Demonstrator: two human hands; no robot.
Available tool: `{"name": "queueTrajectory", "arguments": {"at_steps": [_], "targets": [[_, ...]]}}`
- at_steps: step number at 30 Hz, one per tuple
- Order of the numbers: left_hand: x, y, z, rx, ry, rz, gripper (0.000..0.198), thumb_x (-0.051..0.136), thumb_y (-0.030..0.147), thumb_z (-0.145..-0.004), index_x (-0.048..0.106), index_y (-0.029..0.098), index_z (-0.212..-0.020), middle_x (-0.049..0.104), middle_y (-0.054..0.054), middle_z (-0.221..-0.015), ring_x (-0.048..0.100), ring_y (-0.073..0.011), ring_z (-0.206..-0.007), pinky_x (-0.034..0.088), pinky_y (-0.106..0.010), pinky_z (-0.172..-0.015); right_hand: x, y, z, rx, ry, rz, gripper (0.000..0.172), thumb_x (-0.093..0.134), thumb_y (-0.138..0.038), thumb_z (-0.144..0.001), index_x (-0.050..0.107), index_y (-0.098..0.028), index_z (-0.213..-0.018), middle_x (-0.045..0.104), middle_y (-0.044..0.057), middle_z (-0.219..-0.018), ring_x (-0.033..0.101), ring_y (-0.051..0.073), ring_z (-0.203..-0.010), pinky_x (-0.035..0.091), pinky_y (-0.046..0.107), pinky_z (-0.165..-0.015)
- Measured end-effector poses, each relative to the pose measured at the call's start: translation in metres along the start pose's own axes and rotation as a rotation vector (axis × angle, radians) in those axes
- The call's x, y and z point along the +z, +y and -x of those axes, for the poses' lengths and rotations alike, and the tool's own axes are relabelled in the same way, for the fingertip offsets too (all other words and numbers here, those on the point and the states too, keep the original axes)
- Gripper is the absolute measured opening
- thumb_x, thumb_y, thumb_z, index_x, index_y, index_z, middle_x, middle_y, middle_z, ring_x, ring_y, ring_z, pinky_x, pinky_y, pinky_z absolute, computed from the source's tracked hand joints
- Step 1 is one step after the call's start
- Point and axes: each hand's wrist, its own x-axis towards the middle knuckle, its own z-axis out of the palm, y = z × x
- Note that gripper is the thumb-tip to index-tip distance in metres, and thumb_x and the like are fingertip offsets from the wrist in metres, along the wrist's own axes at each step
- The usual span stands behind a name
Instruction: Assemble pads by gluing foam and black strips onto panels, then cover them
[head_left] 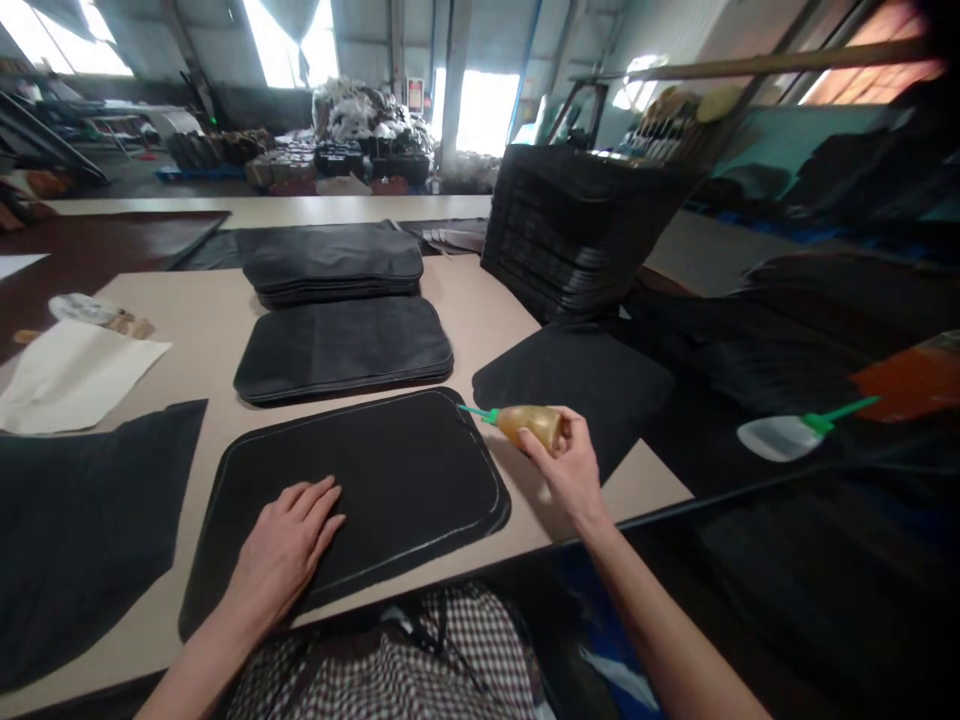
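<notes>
A black rounded panel (pixel 390 480) lies flat on the tan board, with a pale line running along its top, right and lower edges. My left hand (pixel 289 545) rests on its lower left part, palm down, fingers extended. In my right hand (pixel 566 460) is an amber squeeze bottle (pixel 529 425), tilted sideways. The bottle's green nozzle points left, its tip at the panel's upper right corner. My right fingers are wrapped round the bottle's base.
Behind the panel lie two low piles of black panels (pixel 345 350). A tall black stack (pixel 577 230) stands at the back right. White cloth (pixel 79 375) lies at left; another bottle (pixel 780 438) with a green nozzle lies at right.
</notes>
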Motion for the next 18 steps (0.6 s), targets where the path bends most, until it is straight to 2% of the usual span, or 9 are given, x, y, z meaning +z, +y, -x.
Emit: {"name": "queueTrajectory", "arguments": {"at_steps": [3, 6, 8, 11, 13, 16, 18], "targets": [[0.001, 0.003, 0.002, -0.016, 0.026, -0.011, 0.041, 0.046, 0.045, -0.102, 0.064, 0.028, -0.134, 0.062, -0.005, -0.142, 0.057, -0.0288, -0.121, 0.053, -0.044, -0.093, 0.023, 0.007, -0.023, -0.166, 0.007, 0.225, 0.064, 0.076, -0.059, -0.082, 0.051, -0.02, -0.126, 0.059, 0.01, -0.119, 0.06, 0.029, -0.105, 0.051, 0.045, -0.093], [0.002, 0.004, 0.003, -0.029, 0.035, -0.007, 0.04, 0.047, 0.044, -0.101, 0.063, 0.029, -0.135, 0.062, -0.004, -0.143, 0.057, -0.0289, -0.121, 0.053, -0.043, -0.092, 0.032, 0.007, -0.03, -0.254, -0.033, 0.362, 0.06, 0.07, -0.059, -0.086, 0.051, -0.019, -0.125, 0.058, 0.012, -0.121, 0.059, 0.03, -0.109, 0.049, 0.044, -0.095], [0.003, 0.004, 0.003, -0.035, 0.027, 0.006, 0.04, 0.048, 0.044, -0.101, 0.063, 0.03, -0.135, 0.061, -0.003, -0.143, 0.057, -0.0291, -0.122, 0.053, -0.043, -0.093, 0.027, 0.006, -0.029, -0.269, -0.059, 0.406, 0.058, 0.067, -0.06, -0.087, 0.051, -0.019, -0.125, 0.058, 0.012, -0.12, 0.059, 0.031, -0.108, 0.05, 0.043, -0.092], [0.003, 0.004, 0.003, -0.043, 0.013, 0.02, 0.041, 0.049, 0.045, -0.1, 0.062, 0.03, -0.136, 0.061, -0.002, -0.144, 0.057, -0.0293, -0.122, 0.053, -0.044, -0.093, 0.007, 0.007, -0.024, -0.256, -0.003, 0.435, 0.058, 0.071, -0.061, -0.083, 0.054, -0.021, -0.121, 0.059, 0.01, -0.116, 0.06, 0.03, -0.103, 0.05, 0.044, -0.091], [0.004, 0.003, 0.005, -0.041, 0.011, 0.028, 0.042, 0.048, 0.046, -0.1, 0.061, 0.029, -0.137, 0.061, -0.002, -0.144, 0.056, -0.0294, -0.123, 0.053, -0.045, -0.093, -0.013, 0.013, -0.022, -0.163, 0.057, 0.348, 0.06, 0.078, -0.059, -0.077, 0.055, -0.021, -0.119, 0.061, 0.008, -0.11, 0.061, 0.029, -0.096, 0.053, 0.044, -0.084], [0.01, -0.003, 0.009, -0.02, 0.041, 0.078, 0.044, 0.048, 0.047, -0.099, 0.059, 0.029, -0.138, 0.062, -0.003, -0.143, 0.057, -0.0305, -0.122, 0.053, -0.047, -0.094, -0.055, 0.024, -0.021, 0.057, 0.155, -0.073, 0.062, 0.081, -0.051, -0.073, 0.051, -0.023, -0.12, 0.062, 0.006, -0.105, 0.063, 0.025, -0.081, 0.054, 0.036, -0.062], [0.017, -0.012, 0.01, -0.012, 0.059, 0.151, 0.043, 0.049, 0.049, -0.098, 0.059, 0.031, -0.136, 0.062, -0.004, -0.142, 0.058, -0.0311, -0.12, 0.053, -0.049, -0.095, -0.085, 0.027, -0.02, 0.068, 0.24, -0.303, 0.054, 0.076, -0.049, -0.077, 0.053, -0.023, -0.118, 0.063, 0.006, -0.103, 0.064, 0.025, -0.078, 0.054, 0.037, -0.059]]}}
